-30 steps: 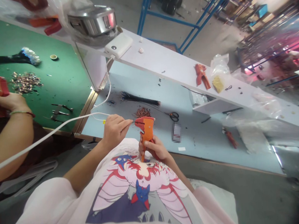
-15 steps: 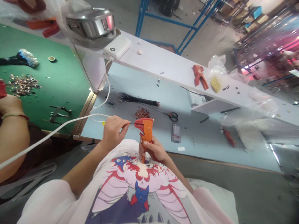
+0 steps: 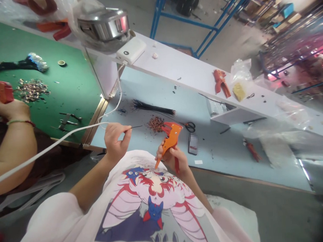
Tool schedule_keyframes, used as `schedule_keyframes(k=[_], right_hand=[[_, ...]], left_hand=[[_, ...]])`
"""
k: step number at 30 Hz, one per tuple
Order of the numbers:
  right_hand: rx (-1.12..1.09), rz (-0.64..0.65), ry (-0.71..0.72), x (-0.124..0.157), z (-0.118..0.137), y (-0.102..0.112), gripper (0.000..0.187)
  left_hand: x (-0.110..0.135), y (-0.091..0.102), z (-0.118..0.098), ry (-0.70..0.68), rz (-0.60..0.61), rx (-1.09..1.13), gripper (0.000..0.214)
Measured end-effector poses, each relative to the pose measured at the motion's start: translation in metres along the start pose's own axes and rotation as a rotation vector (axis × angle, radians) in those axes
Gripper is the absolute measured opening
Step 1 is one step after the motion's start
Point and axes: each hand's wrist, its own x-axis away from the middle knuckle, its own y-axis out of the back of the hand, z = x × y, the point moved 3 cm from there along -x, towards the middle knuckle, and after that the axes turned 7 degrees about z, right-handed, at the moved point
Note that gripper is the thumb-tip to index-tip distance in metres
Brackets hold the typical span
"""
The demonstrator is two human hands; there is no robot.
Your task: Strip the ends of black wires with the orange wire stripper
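Between the thumb and forefinger of my left hand (image 3: 116,140) is a thin black wire (image 3: 136,126), its free end pointing right. My right hand (image 3: 173,157) is wrapped round the handles of an orange and red wire stripper (image 3: 170,136), jaws up and to the left. A gap separates the wire's end from the jaws, and the handles stand spread. Just behind the jaws lies a pile of small copper-coloured scraps (image 3: 155,124) on the pale blue table (image 3: 227,150). Beyond it rests a bundle of black wires (image 3: 155,107).
Scissors (image 3: 190,127) and a phone (image 3: 193,144) lie right of the stripper. A white cable (image 3: 71,133) crosses on the left, from a power bank (image 3: 131,51) on the shelf. At far left, a co-worker's hand (image 3: 12,109) holds a red tool over a green mat (image 3: 76,82).
The wire has come out of the stripper's jaws. My left hand has drawn back left, while the stripper has moved right and tilted, its handles now spread.
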Motion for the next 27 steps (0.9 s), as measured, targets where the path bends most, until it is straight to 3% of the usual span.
schedule_keyframes(k=[9, 27], right_hand=[[0.115, 0.168, -0.137, 0.002, -0.009, -0.012, 0.041], [0.156, 0.187, -0.163, 0.001, -0.007, -0.015, 0.038]], left_hand=[[0.003, -0.009, -0.010, -0.081, 0.048, -0.006, 0.005], [0.008, -0.018, -0.012, -0.092, 0.165, 0.070, 0.007]])
